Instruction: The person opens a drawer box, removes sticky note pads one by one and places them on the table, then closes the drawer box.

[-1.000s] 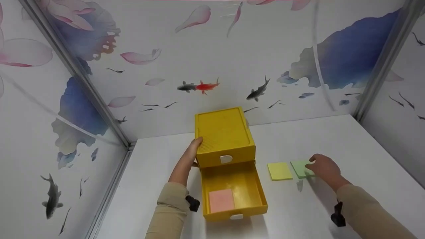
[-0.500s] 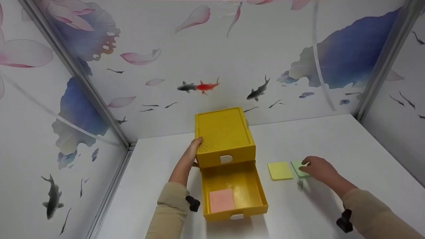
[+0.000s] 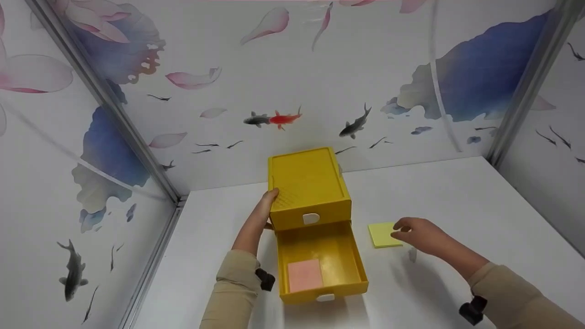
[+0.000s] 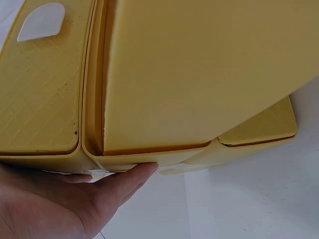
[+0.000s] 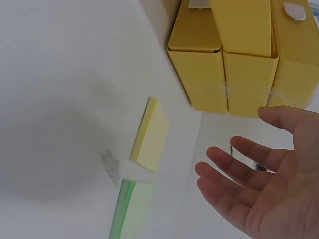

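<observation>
A yellow drawer cabinet [image 3: 306, 178] stands against the back wall, with one drawer [image 3: 347, 260] pulled out below the top one. A pink sticky-note pad [image 3: 305, 275] lies inside that drawer. My left hand [image 3: 263, 214] rests along the cabinet's left side; in the left wrist view its fingers [image 4: 127, 181] lie fairly straight against the wall. My right hand [image 3: 422, 235] hovers over the table beside a yellow sticky-note pad [image 3: 381, 235], covering its right edge from the head. In the right wrist view its fingers are spread, holding nothing, and a green sticky-note pad [image 5: 130, 211] lies beside the yellow one.
A white table [image 3: 457, 192] carries the cabinet and pads. White printed panels [image 3: 311, 68] with metal corner posts [image 3: 525, 87] enclose it at the back and sides. The open drawer's front, with a white handle [image 3: 326, 298], juts toward me.
My right hand has moved left from over the green pad toward the yellow pad, and the green pad is now hidden in the head view. The left hand and cabinet have stayed put.
</observation>
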### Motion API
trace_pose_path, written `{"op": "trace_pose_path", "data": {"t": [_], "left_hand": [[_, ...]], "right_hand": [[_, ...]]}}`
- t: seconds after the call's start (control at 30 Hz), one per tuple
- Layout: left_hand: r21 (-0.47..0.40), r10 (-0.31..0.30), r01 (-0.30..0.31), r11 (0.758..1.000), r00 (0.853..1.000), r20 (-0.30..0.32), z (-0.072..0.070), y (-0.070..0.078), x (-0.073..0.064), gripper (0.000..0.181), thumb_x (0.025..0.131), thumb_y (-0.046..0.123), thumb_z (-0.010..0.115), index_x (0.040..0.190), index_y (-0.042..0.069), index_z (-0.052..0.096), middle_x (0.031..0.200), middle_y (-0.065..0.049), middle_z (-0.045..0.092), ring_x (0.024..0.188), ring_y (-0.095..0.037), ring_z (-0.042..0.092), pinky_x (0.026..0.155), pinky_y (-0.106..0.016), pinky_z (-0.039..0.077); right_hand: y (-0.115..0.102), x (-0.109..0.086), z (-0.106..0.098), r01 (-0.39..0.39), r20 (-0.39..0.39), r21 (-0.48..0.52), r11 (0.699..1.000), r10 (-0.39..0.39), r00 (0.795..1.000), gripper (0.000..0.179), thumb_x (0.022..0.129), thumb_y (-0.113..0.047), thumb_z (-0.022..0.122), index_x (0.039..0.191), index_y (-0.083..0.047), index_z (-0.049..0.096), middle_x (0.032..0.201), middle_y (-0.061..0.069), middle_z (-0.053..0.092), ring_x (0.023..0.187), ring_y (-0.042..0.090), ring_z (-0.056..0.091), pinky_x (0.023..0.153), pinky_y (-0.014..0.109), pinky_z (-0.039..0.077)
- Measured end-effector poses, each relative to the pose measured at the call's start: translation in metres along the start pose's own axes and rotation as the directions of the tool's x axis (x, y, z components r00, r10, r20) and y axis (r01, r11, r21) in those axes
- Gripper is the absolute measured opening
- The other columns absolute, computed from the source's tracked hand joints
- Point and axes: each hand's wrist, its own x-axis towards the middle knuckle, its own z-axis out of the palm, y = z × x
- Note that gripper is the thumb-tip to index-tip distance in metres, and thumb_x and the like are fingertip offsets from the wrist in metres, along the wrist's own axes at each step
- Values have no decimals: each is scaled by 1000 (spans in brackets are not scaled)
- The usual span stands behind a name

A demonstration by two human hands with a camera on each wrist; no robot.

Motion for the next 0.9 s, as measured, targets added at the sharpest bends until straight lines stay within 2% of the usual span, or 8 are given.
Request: {"op": "trace_pose_path", "data": {"t": [0.07, 0.1, 0.13, 0.23, 0.3, 0.7, 0.8, 0.9], "left_hand": [[19, 16, -16, 1000, 1000, -4, 6, 20, -33, 74, 97, 50, 31, 154, 6, 15, 143, -27, 35, 123, -40, 42, 90, -58, 44], [16, 10, -9, 1000, 1000, -9, 6, 22, -35, 73, 98, 49, 30, 155, 6, 14, 144, -27, 34, 125, -41, 41, 92, -59, 43], [15, 9, -9, 1000, 1000, -14, 7, 22, -34, 72, 98, 49, 30, 154, 6, 15, 144, -27, 34, 125, -41, 41, 92, -59, 43], [3, 16, -16, 1000, 1000, -12, 3, 3, -9, 76, 96, 55, 32, 155, 9, 17, 143, -26, 35, 123, -40, 42, 90, -58, 45], [-4, 1, -2, 1000, 1000, -15, 2, -1, -2, 76, 96, 55, 32, 155, 10, 16, 143, -26, 35, 124, -40, 42, 91, -60, 44], [2, 8, -8, 1000, 1000, -11, -2, -4, -5, 76, 96, 55, 32, 154, 8, 19, 140, -27, 38, 121, -41, 45, 90, -61, 45], [9, 1, -1, 1000, 1000, -6, -1, 8, -20, 74, 97, 50, 29, 153, 4, 17, 141, -28, 36, 121, -41, 44, 90, -60, 44], [0, -27, 27, 1000, 1000, -8, -2, 8, -17, 72, 98, 48, 26, 154, 4, 14, 142, -28, 35, 123, -42, 42, 92, -61, 43]], "right_hand": [[-8, -2, 0, 14, 4, 2, 1000, -14, 1000, 45, 96, -33, 62, 121, 4, 61, 110, 18, 61, 101, 34, 58, 82, 49, 52], [-11, -3, 0, 29, 7, 4, 1000, -29, 1000, 45, 95, -33, 62, 121, 4, 61, 109, 16, 62, 100, 34, 58, 82, 49, 52], [-15, -4, 0, 36, 9, 7, 999, -36, 999, 45, 95, -33, 62, 120, 3, 61, 108, 15, 62, 100, 33, 58, 82, 48, 53], [-25, -5, 1, 52, 15, 14, 999, -52, 999, 43, 95, -33, 63, 120, 1, 62, 107, 10, 63, 100, 31, 59, 82, 46, 54], [-33, -7, 1, 60, 18, 18, 998, -61, 998, 41, 95, -33, 63, 120, -1, 63, 107, 8, 63, 101, 31, 59, 83, 45, 54], [-77, -12, -2, 184, 42, 58, 981, -187, 982, 34, 96, -32, 62, 119, -7, 65, 104, 2, 64, 98, 25, 59, 84, 43, 54], [-86, -10, 2, 201, 59, 73, 977, -205, 977, 34, 96, -33, 62, 119, -7, 65, 104, 2, 63, 97, 24, 59, 84, 43, 54], [-95, -8, 6, 212, 78, 95, 973, -219, 973, 34, 96, -32, 62, 118, -7, 65, 102, 1, 63, 94, 21, 59, 81, 41, 54]]}}
